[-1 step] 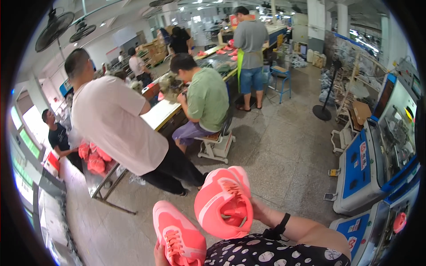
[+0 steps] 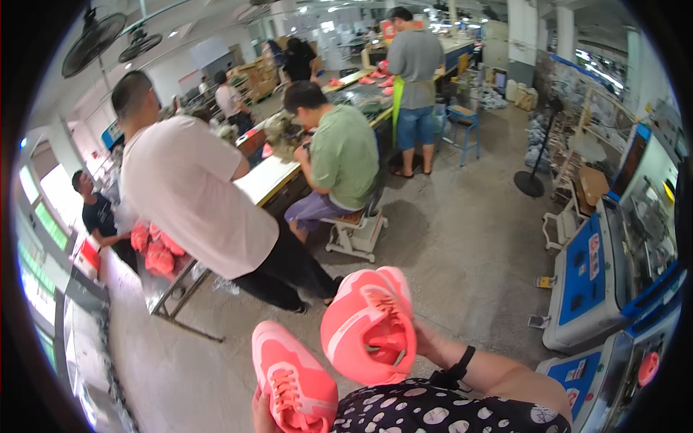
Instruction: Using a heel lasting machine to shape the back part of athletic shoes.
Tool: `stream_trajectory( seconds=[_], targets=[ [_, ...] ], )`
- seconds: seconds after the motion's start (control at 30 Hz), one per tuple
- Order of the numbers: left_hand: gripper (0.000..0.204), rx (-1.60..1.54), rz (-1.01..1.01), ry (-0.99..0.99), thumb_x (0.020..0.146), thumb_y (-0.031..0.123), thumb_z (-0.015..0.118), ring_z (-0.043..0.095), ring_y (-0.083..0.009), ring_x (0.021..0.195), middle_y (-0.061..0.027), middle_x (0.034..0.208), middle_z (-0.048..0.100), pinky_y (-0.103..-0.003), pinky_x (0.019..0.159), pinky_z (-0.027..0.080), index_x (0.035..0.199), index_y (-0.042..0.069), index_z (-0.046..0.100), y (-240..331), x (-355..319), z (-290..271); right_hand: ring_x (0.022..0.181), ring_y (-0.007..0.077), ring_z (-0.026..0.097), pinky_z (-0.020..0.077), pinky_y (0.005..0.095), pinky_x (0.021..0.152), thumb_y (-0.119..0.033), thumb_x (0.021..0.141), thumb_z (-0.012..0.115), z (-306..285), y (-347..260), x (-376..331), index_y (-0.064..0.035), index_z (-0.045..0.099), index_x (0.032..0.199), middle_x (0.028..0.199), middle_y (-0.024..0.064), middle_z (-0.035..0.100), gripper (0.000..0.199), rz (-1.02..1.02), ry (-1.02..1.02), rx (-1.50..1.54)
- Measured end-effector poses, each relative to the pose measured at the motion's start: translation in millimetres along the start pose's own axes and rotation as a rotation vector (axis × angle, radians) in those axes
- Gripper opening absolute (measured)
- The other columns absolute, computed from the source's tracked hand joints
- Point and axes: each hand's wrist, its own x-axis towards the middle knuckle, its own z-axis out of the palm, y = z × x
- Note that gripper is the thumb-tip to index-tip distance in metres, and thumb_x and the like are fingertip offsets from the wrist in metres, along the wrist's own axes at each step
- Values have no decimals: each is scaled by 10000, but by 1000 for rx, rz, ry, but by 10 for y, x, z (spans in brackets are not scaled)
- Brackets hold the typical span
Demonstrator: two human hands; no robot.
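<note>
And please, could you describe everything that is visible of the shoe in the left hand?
The shoe is coral pink with paler pink areas around the toe and side; orange laces cross its front in rows. The upper looks like fabric. It lies at a slant, toe pointing up and left in the picture, heel end near the lower edge. The left hand holds it, mostly hidden.

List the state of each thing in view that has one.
Left hand: holding left shoe
Left shoe: laced, toe pointing away
Right hand: holding right shoe, partly hidden
Right shoe: laced, opening visible
Shoe behind it: mostly hidden
Blue stool: upright, nobody seated
White chair: occupied
Nearest hanging fan: can't tell if spinning
</note>
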Motion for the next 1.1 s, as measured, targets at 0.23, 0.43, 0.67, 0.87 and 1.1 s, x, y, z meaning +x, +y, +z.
stream_trajectory(
  seconds=[0.23, 0.43, 0.67, 0.87, 1.1],
  targets=[
    [530, -154, 162, -62, 909, 171, 631, 649, -240, 1018, -171, 1214, 603, -347, 851, 549, 1345, -35, 413, -164, 243, -178, 1155, 192, 571, 430, 364, 1028, -283, 845, 699, 69, -36, -62, -39, 514, 1319, 1278, 77, 600, 565, 11, -106, -1],
    [482, -201, 178, -76, 924, 150, 608, 650, -245, 1016, -170, 1210, 607, -348, 851, 548, 1328, -39, 426, -294, 277, -339, 1150, 193, 573, 418, 361, 1038, -309, 830, 715, 164, -54, 41, -43, 532, 1306, 1262, 72, 611, 575, 58, -109, -4],
    [420, -423, 145, 76, 962, 231, 545, 615, -283, 1090, -154, 1228, 606, -421, 931, 508, 1301, -7, 476, -458, 432, -363, 1060, 180, 604, 437, 351, 990, -326, 847, 704, -16, -26, 361, -47, 547, 1282, 1187, 49, 644, 540, 132, -131, 5],
    [398, -577, 179, 179, 989, 296, 486, 565, -319, 1170, -137, 1298, 578, -602, 932, 464, 1313, 66, 505, -321, 585, -353, 833, 139, 612, 483, 316, 822, -306, 896, 668, -8, -67, 875, -75, 577, 1225, 989, -15, 671, 412, 43, -106, 6],
    [384, -500, 309, 365, 965, 305, 542, 629, -339, 1064, -144, 1239, 604, -510, 837, 563, 1263, 65, 524, -131, 510, -457, 1188, 202, 567, 449, 373, 1024, -266, 898, 668, 402, 1, 1445, -50, 465, 1362, 1305, 74, 585, 551, 25, -158, -77]
  ],
)
